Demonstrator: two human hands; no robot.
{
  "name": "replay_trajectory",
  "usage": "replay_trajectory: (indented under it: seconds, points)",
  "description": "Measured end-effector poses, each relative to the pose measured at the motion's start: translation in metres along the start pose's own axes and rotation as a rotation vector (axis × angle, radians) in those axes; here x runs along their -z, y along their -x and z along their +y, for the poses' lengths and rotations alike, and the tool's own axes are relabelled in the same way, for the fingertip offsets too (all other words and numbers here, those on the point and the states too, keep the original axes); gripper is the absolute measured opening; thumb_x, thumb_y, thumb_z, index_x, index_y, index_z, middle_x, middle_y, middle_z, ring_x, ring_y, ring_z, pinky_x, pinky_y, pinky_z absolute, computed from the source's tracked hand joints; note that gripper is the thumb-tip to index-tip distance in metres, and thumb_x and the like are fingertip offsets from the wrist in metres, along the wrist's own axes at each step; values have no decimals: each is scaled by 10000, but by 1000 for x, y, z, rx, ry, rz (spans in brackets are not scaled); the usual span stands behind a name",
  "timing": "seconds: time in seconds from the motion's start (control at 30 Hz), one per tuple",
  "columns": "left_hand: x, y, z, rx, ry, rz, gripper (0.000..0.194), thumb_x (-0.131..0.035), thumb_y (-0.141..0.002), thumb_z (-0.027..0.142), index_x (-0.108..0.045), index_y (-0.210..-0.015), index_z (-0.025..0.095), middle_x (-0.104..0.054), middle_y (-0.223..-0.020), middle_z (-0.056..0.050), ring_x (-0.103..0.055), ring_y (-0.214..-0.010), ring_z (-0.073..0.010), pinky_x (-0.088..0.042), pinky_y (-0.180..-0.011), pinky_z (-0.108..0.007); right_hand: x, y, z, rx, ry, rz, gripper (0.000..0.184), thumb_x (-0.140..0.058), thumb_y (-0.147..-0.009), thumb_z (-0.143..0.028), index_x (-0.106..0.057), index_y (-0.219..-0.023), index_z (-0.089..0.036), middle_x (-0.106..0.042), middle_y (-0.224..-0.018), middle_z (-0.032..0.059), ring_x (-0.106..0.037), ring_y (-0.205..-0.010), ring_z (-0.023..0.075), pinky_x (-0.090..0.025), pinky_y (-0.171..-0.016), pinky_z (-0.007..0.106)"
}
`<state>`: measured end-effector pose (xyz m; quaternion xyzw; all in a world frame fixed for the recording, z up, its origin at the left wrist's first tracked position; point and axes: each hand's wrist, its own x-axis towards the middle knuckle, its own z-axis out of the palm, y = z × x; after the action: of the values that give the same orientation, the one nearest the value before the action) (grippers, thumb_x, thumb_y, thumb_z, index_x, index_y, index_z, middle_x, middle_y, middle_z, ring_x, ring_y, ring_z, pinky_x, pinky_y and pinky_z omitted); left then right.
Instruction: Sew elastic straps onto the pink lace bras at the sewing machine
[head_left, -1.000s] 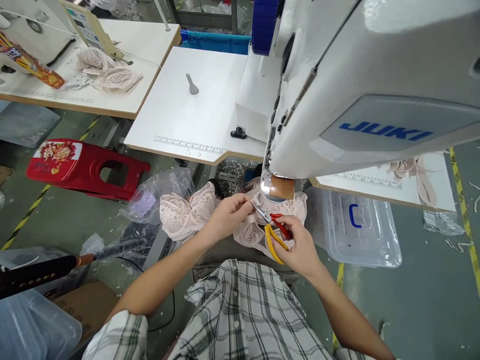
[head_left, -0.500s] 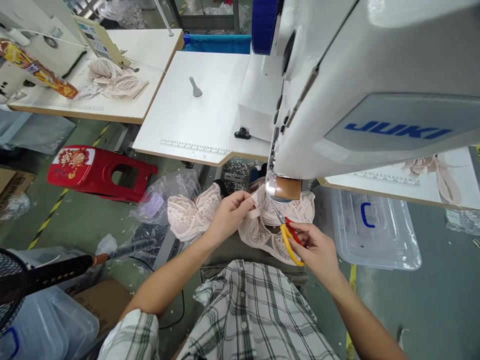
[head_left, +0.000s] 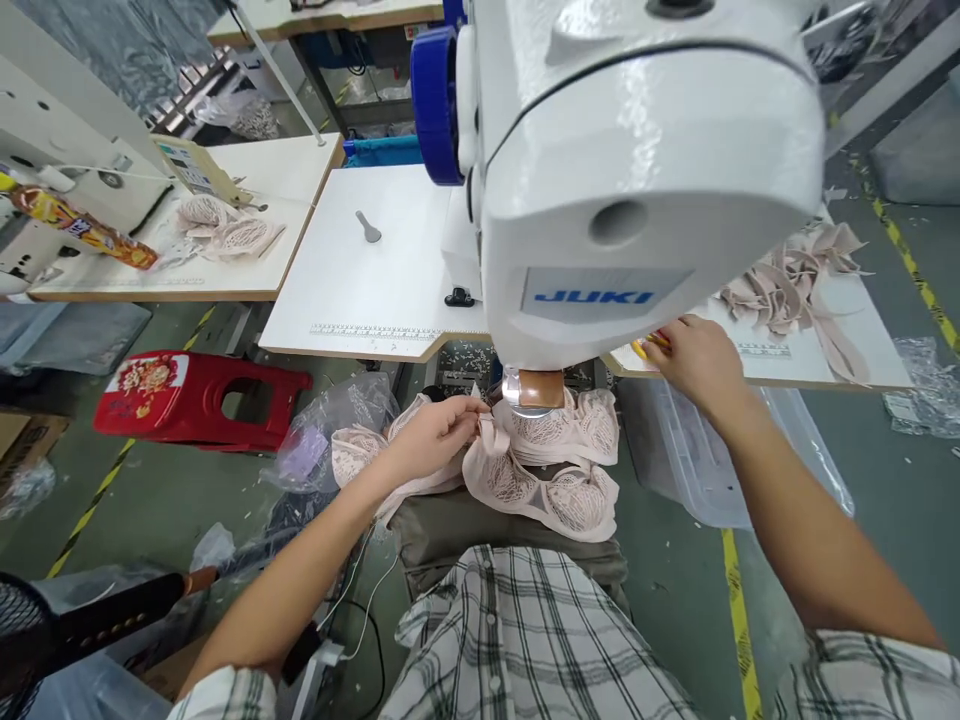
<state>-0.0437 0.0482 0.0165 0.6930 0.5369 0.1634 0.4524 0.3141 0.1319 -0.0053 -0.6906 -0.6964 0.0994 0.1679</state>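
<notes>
My left hand [head_left: 435, 437] is closed in a pinch on the strap end of a pale pink lace bra [head_left: 544, 490], just left of the sewing machine's needle area. The bra's cups hang over my lap, and more lace cups [head_left: 596, 425] lie behind them under the machine head. My right hand [head_left: 701, 362] is at the table edge right of the machine, fingers curled round the scissors [head_left: 651, 345]. Only bits of their yellow and red handles show; the blades are hidden behind the machine head.
The white sewing machine [head_left: 600, 200] fills the upper middle. Pink fabric strips [head_left: 787, 285] lie on the right table wing. Below stands a clear plastic bin [head_left: 795, 440]. A red stool [head_left: 202, 400] is at left, near a plastic bag [head_left: 330, 420]. A grey plastic piece [head_left: 368, 228] lies on the left tabletop.
My right hand has carried the scissors away from the bra, up and right to the table edge. My left hand keeps its pinch on the strap. The view has tilted upward.
</notes>
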Motion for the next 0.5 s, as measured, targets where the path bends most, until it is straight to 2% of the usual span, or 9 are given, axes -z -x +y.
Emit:
replay_trajectory:
  seconds: [0.07, 0.13, 0.17, 0.2, 0.23, 0.3, 0.4, 0.5]
  points:
    - [3, -2, -2, -23, -88, -31, 240, -431, -952, 278, -635, -1057, 207, -746, -898, -47, -695, -798, -199, -503, -692, -277, -3, 14, -7, 76, -116, 86, 181, -630, -859, -256, -680, -1001, -156, -684, -1083, 207, -620, -1039, 312, -467, -875, 438]
    - [-2, -3, -4, -102, -291, 29, 205, -449, -963, 271, -644, -969, 207, -731, -872, -60, -677, -816, -216, -495, -730, -304, -8, 46, -22, 126, -262, 59, 220, -594, -900, -364, -670, -1036, -209, -703, -1029, 147, -651, -929, 261, -521, -793, 395]
    - [-8, -4, -4, -177, -396, 76, 210, -451, -969, 267, -644, -918, 202, -721, -876, -74, -663, -830, -224, -490, -752, -321, -12, 66, -32, 158, -404, -53, 234, -578, -917, -408, -672, -1038, -231, -713, -965, 106, -662, -820, 229, -541, -727, 371]
    - [-16, -4, -4, -274, -479, 118, 228, -450, -977, 267, -637, -869, 195, -708, -883, -87, -648, -841, -229, -485, -770, -334, -16, 85, -42, 210, -531, -208, 256, -567, -926, -447, -681, -1027, -242, -715, -958, 85, -674, -807, 217, -557, -725, 362]
    - [-25, -3, -2, -378, -533, 149, 255, -443, -988, 273, -621, -825, 188, -694, -869, -93, -634, -836, -227, -481, -767, -337, -21, 102, -52, 257, -593, -317, 297, -577, -919, -488, -689, -1043, -242, -720, -990, 83, -687, -860, 222, -566, -768, 368]
    - [-44, -2, 5, -547, -565, 191, 329, -395, -1019, 300, -569, -763, 186, -650, -760, -72, -604, -738, -205, -464, -687, -316, -32, 127, -72, 306, -672, -430, 468, -630, -852, -603, -684, -1116, -221, -712, -1092, 109, -683, -994, 263, -563, -860, 405]
    - [-67, 0, 24, -638, -484, 244, 397, -306, -1048, 350, -486, -726, 205, -546, -593, -5, -514, -544, -161, -379, -537, -286, -47, 141, -91, 225, -872, -432, 717, -562, -798, -769, -647, -1224, -198, -698, -1160, 134, -662, -1076, 309, -548, -905, 439]
    - [-78, -2, 47, -495, -225, 275, 369, -287, -1046, 353, -425, -731, 219, -516, -579, 24, -488, -499, -130, -348, -496, -259, -49, 137, -102, -18, -1102, -247, 600, -424, -909, -717, -668, -1130, -216, -724, -1048, 102, -688, -953, 264, -562, -809, 392]
